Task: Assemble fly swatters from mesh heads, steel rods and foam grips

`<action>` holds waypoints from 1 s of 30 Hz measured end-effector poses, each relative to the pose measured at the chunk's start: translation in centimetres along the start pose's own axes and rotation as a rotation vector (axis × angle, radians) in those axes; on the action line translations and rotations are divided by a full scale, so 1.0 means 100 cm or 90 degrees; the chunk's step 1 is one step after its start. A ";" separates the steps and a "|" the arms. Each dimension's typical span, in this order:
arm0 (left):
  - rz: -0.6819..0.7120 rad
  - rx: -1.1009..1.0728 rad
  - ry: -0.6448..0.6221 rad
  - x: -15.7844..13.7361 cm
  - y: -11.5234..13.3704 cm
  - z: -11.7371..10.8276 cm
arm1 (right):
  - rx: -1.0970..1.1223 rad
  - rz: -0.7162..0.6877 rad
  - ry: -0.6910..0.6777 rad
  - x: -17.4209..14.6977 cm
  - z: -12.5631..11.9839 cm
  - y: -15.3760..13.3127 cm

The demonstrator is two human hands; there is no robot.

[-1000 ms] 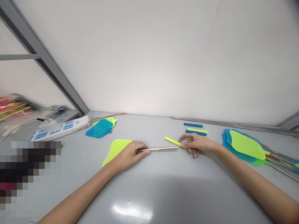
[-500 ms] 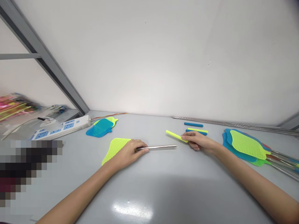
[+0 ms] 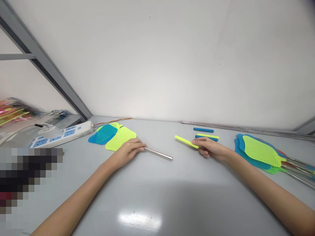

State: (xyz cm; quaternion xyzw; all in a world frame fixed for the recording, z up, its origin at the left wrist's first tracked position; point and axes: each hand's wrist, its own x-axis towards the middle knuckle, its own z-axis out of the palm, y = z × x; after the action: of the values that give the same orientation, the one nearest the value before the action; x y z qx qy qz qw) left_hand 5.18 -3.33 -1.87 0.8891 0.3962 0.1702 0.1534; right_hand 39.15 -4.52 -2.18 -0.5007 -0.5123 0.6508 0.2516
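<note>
My left hand [image 3: 130, 151] is closed around a fly swatter at the point where its yellow-green perforated head [image 3: 121, 139] meets a thin metal rod [image 3: 158, 153]. The rod's free end points right and slightly toward me. In my right hand [image 3: 209, 148], pinched between thumb and fingers, is a yellow handle tube [image 3: 184, 141], tilted with its far end to the upper left. A gap separates the rod's tip from the tube. Just behind my right hand lie a blue tube [image 3: 206, 138] and another yellow tube [image 3: 208, 135]; a second blue tube [image 3: 203, 130] lies farther back.
Blue swatter heads [image 3: 102, 135] lie at the left beside a white power strip [image 3: 61, 133]. A pile of swatters [image 3: 262, 151] with metal rods is on the right. Long metal rods [image 3: 246, 129] run along the wall. Bagged goods [image 3: 14, 113] sit far left.
My left hand has shifted left and back with the swatter; its rod has turned so the free end now points nearer me. My right hand and the yellow tube have barely moved.
</note>
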 end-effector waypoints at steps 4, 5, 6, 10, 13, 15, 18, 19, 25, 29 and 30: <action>-0.058 0.031 0.033 -0.001 -0.013 -0.009 | -0.002 0.003 0.004 0.001 -0.001 0.002; -0.083 0.042 0.040 -0.002 -0.015 -0.010 | -0.003 0.003 0.004 0.001 -0.001 0.002; -0.110 0.054 0.048 -0.002 -0.016 -0.012 | -0.003 0.004 0.004 0.002 -0.001 0.002; -0.186 0.083 0.064 -0.004 -0.014 -0.017 | -0.004 0.007 0.002 0.002 -0.002 0.001; -0.200 0.099 0.066 -0.004 -0.009 -0.020 | -0.002 0.006 0.003 0.002 -0.002 0.001; -0.215 0.107 0.043 -0.005 -0.007 -0.023 | -0.001 0.003 0.005 0.002 -0.002 0.002; -0.232 0.097 -0.005 -0.005 -0.003 -0.024 | 0.005 0.000 0.007 0.003 -0.002 0.003; -0.231 0.092 -0.014 -0.005 -0.002 -0.023 | 0.008 -0.001 0.008 0.003 -0.002 0.003; -0.187 0.052 -0.043 -0.002 0.015 -0.013 | 0.030 -0.006 0.020 0.004 -0.002 0.004; -0.173 0.086 -0.031 -0.001 0.003 -0.014 | 0.034 0.000 0.025 0.004 -0.003 0.004; -0.178 0.123 0.010 -0.002 -0.006 -0.016 | 0.034 0.002 0.026 0.004 -0.003 0.003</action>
State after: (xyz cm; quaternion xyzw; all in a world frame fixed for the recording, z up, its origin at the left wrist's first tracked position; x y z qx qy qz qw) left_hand 4.05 -2.86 -0.74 0.8345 0.5318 0.1151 0.0865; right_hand 39.30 -4.18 -2.65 -0.5076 -0.4888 0.6543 0.2743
